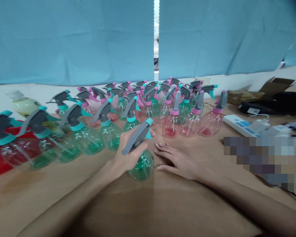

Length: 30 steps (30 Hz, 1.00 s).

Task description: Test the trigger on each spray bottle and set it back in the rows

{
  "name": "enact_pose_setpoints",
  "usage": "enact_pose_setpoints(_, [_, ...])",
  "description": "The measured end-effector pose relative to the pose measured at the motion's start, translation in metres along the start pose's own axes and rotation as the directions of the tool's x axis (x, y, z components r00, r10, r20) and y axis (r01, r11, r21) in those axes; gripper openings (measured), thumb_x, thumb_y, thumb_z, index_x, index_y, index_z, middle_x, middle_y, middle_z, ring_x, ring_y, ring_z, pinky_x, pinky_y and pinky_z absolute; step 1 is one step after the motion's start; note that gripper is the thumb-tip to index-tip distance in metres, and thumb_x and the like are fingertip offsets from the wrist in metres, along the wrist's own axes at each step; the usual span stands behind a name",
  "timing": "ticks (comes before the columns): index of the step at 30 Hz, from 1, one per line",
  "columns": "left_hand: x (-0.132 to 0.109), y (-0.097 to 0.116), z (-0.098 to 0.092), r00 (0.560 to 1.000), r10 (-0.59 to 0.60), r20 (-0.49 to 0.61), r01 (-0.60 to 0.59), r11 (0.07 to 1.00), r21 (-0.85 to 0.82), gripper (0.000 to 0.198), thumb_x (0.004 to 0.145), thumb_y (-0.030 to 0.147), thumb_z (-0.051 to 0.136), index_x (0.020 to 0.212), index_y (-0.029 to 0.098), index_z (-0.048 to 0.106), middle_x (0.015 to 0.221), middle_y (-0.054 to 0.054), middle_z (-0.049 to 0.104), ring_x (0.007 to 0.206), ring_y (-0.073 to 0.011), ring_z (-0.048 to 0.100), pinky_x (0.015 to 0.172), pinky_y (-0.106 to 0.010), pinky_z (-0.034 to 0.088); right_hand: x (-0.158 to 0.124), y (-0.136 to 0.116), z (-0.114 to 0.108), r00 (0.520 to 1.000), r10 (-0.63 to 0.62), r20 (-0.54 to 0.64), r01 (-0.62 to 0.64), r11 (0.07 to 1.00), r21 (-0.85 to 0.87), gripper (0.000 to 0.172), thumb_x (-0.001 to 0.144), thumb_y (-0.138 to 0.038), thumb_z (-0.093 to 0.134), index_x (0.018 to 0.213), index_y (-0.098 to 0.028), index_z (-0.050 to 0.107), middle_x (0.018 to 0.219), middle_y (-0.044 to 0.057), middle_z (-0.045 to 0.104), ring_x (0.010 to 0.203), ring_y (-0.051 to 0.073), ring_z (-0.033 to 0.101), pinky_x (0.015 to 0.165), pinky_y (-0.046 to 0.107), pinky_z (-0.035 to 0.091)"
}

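Holds the green spray bottle [141,168] by the neck, clamped in the left hand [127,161], with its long axis roughly upright. Rests the right hand [180,159] open, palm down on the table [143,204], just right of the bottle, nearer than the other spray bottles [111,136] behind.

clear green round bottle [145,166]: glossy smooth plastic | grey-teal trigger head [137,136]: matt plastic | tan flat tabletop [138,210]: wood-like, smooth | light-blue hanging sheet [76,39]: creased matt cloth | brown open box [277,88]: cardboard
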State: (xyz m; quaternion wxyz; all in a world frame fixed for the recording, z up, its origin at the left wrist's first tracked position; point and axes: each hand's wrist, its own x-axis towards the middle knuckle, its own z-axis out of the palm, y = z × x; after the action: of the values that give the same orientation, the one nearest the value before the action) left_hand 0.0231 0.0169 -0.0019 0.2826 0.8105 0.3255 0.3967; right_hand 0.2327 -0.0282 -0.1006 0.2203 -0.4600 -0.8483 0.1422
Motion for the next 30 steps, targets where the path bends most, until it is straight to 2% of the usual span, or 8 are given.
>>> enact_pose_setpoints(5, [0.0,-0.0011,-0.0003,1.0,0.015,0.009,-0.015,0.999,-0.038,0.012,0.073,0.02,0.051,0.08,0.021,0.061,0.074,-0.001,0.061,0.067,-0.0165,0.055,0.06,-0.03,0.043,0.0,-0.0002,0.0,1.0,-0.003,-0.002,0.003,1.0,-0.005,0.063,0.089,-0.058,0.044,0.141,-0.022,0.039,0.148,0.009,0.036,0.139,0.026,0.028,0.112,0.049,0.027])
enact_pose_setpoints(11, [-0.0004,-0.0017,-0.0005,1.0,0.006,0.017,-0.004,0.992,-0.126,0.011,0.073,0.018,0.053,0.08,0.022,0.06,0.079,-0.001,0.062,0.077,-0.0188,0.061,0.071,-0.033,0.047,0.0007,-0.001,-0.0009,1.0,0.005,0.019,-0.005,1.0,-0.02,0.066,0.089,-0.059,0.042,0.141,-0.018,0.04,0.149,0.01,0.033,0.139,0.026,0.027,0.113,0.048,0.026])
enact_pose_setpoints(16, [-0.0007,-0.0032,-0.0002,0.999,0.005,0.032,-0.002,0.996,-0.092,0.015,0.074,0.02,0.052,0.084,0.022,0.062,0.077,-0.001,0.062,0.078,-0.0195,0.061,0.07,-0.033,0.048,0.0008,-0.002,-0.0022,0.999,0.013,0.029,-0.012,1.0,-0.025,0.068,0.089,-0.06,0.042,0.141,-0.016,0.04,0.149,0.011,0.034,0.139,0.026,0.027,0.113,0.047,0.025])
enact_pose_setpoints(19, [-0.0027,-0.0066,0.0032,0.999,-0.017,-0.031,0.016,0.999,-0.049,0.014,0.075,0.022,0.052,0.086,0.021,0.061,0.072,0.0,0.061,0.069,-0.0174,0.059,0.065,-0.031,0.047,0.0008,-0.0021,-0.002,1.0,0.01,0.024,-0.009,1.0,-0.024,0.067,0.089,-0.06,0.042,0.14,-0.016,0.041,0.149,0.011,0.034,0.139,0.026,0.027,0.113,0.047,0.026])
enact_pose_setpoints(22, [-0.0048,-0.0094,0.007,0.994,-0.041,-0.099,0.04,0.999,-0.012,0.006,0.075,0.025,0.054,0.078,0.02,0.058,0.07,0.0,0.061,0.062,-0.0156,0.057,0.06,-0.029,0.046,0.0009,-0.0017,-0.0013,1.0,0.01,0.025,-0.009,1.0,-0.026,0.067,0.089,-0.06,0.041,0.141,-0.017,0.039,0.149,0.01,0.034,0.139,0.026,0.026,0.113,0.047,0.026])
enact_pose_setpoints(30, [-0.0025,-0.0056,0.0083,0.993,-0.021,-0.116,0.024,0.999,0.025,0.005,0.075,0.024,0.055,0.074,0.019,0.056,0.064,0.003,0.056,0.058,-0.0133,0.052,0.055,-0.026,0.042,0.0,0.0011,0.0007,1.0,-0.005,0.01,0.006,1.0,-0.019,0.066,0.089,-0.059,0.043,0.142,-0.02,0.037,0.149,0.009,0.034,0.139,0.026,0.026,0.113,0.049,0.026])
